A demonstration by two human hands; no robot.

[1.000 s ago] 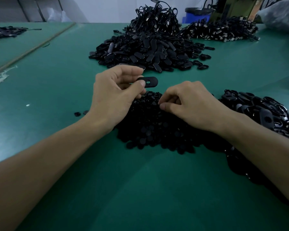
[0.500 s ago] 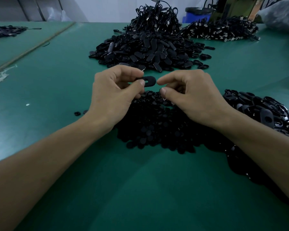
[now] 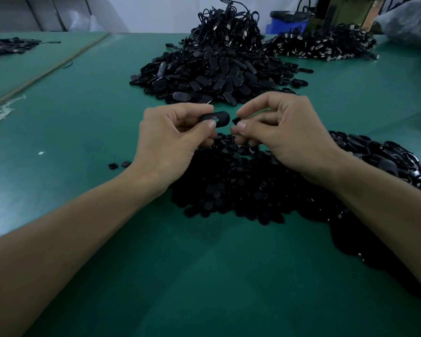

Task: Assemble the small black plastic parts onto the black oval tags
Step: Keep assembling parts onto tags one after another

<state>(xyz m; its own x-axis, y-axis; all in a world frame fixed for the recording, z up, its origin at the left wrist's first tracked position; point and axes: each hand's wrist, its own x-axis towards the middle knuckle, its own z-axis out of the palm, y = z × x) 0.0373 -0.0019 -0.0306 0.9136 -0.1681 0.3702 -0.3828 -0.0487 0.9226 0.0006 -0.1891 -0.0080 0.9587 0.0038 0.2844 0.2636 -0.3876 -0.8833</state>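
Currently mid-fit: left hand (image 3: 170, 139) pinches an oval tag (image 3: 216, 118) by one end above the near pile of small parts (image 3: 231, 186), right hand (image 3: 284, 132) pinches one small black part (image 3: 236, 121) just beside the tag's free end, apparently not yet seated. Next move likely needs the part lined up with the tag's slot and pressed in. Green table (image 3: 83, 117), more tag heaps (image 3: 212, 71) farther back, blue bin (image 3: 282, 20) by the wall.

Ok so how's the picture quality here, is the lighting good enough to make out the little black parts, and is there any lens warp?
Head view: dim, even light with a bluish cast; the near pile of small parts merges into one dark mass. The oval tag in the left hand reads clearly, while the small part in the right hand barely shows. Wide-angle warp stretches the forearms and bends the table edges.
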